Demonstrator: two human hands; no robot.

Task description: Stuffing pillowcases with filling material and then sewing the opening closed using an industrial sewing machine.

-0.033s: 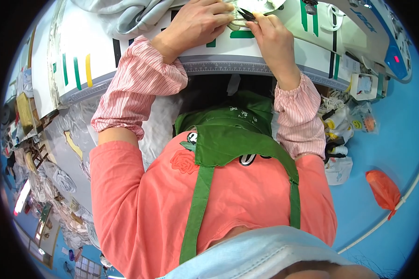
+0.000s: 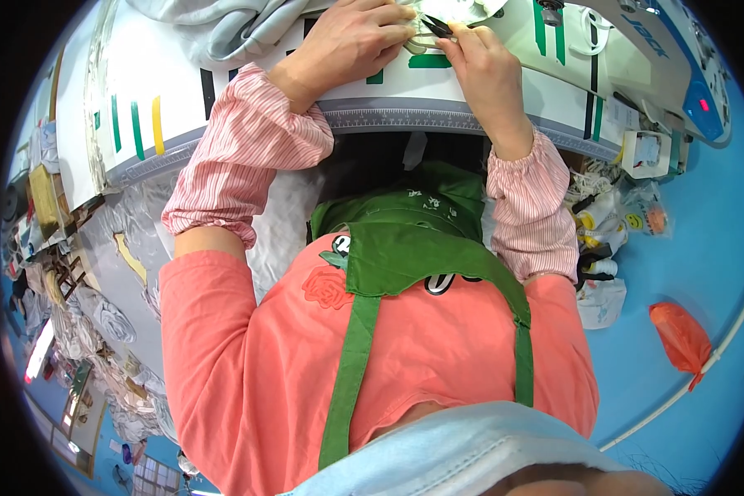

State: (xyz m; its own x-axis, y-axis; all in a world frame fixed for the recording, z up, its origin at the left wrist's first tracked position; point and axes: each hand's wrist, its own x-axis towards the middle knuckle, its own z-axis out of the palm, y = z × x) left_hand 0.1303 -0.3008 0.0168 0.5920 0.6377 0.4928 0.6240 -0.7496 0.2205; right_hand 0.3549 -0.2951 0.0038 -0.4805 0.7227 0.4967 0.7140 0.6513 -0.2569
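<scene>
Fingers [image 2: 463, 37] round dark snips [image 2: 435, 25], tips pointing up-left, axis diagonal.

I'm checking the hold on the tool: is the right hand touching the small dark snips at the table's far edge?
Touching. The head view shows the right hand with its fingertips closed on the dark snips, no gap between them.

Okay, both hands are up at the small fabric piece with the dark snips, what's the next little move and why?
Probably close the dark snips for one short cut. The right hand holds them with the tips at the pale fabric piece, and the left hand pins that piece on the white sewing table, so it looks steadied for trimming.
</scene>
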